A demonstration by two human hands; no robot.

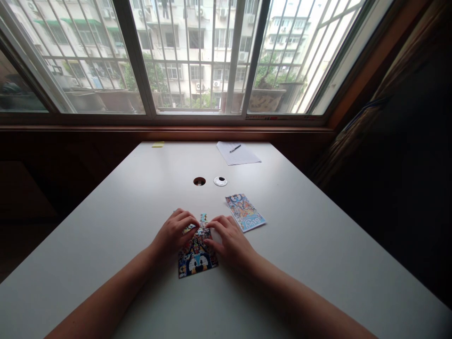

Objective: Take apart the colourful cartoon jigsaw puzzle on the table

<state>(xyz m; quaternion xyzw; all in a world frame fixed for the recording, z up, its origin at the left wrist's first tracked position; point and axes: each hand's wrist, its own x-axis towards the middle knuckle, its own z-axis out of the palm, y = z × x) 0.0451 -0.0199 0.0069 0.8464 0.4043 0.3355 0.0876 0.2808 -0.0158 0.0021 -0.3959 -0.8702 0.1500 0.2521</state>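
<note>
A partly assembled jigsaw puzzle (198,262) lies on the white table in front of me, with a blue cartoon dog face at its near end and a crowded colourful pattern above. Its far end narrows to an uneven strip of pieces. My left hand (177,230) grips its left side, thumb and forefinger close together. From the right, my right hand (228,235) holds the puzzle's other side with curled fingers. Both hands hide part of the middle. Just beyond my right hand lies a printed picture sheet (245,212) of similar design, its lettering upside down.
Farther back, the white table (123,202) has a round cable hole (199,181) with its cover (221,181) beside it. Papers (237,157) with a pen (235,149) lie near the far edge, and a yellow strip (157,144) at the far left. A barred window stands beyond.
</note>
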